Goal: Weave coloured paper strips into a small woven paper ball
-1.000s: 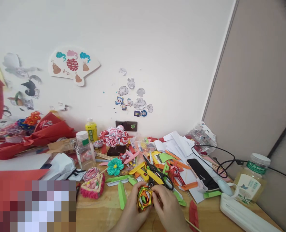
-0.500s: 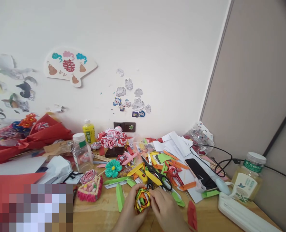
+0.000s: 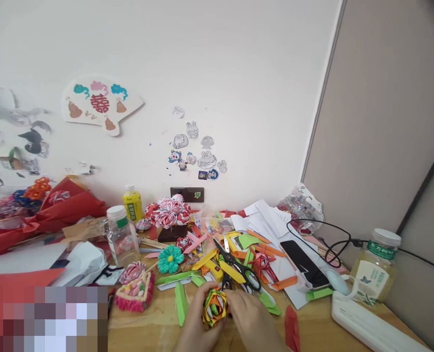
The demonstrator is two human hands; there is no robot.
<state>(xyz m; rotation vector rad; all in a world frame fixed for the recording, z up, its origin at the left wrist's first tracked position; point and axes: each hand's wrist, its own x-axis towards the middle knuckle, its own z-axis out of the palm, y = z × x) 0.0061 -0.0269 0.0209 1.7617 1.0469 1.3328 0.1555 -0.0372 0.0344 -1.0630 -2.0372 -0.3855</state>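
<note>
A folded paper flower (image 3: 214, 308) in green, orange, yellow and white sits between my hands above the wooden table. My left hand (image 3: 196, 318) curls around its left side and underneath, closed on it. The fingertips of my right hand (image 3: 251, 315) pinch together at the flower's right edge; what exactly they grip there is hidden. Just beyond my hands lie black-handled scissors (image 3: 239, 266), slightly spread, with a yellow paper strip (image 3: 232, 272) across them. Green folded strips (image 3: 180, 303) lie to the left, and a red folded strip (image 3: 292, 327) is right of my right hand.
A heart-shaped box (image 3: 135, 292) with pink fringe and a teal flower (image 3: 171, 259) lie left. Behind stand a clear jar (image 3: 121, 239) and a yellow bottle (image 3: 132, 203). To the right are a phone (image 3: 304, 264), a white power strip (image 3: 371, 325) and a large drink bottle (image 3: 376, 274).
The camera view has shifted slightly. The flower has turned a little in my left hand, its centre facing more toward me. My right fingers stay at its right edge.
</note>
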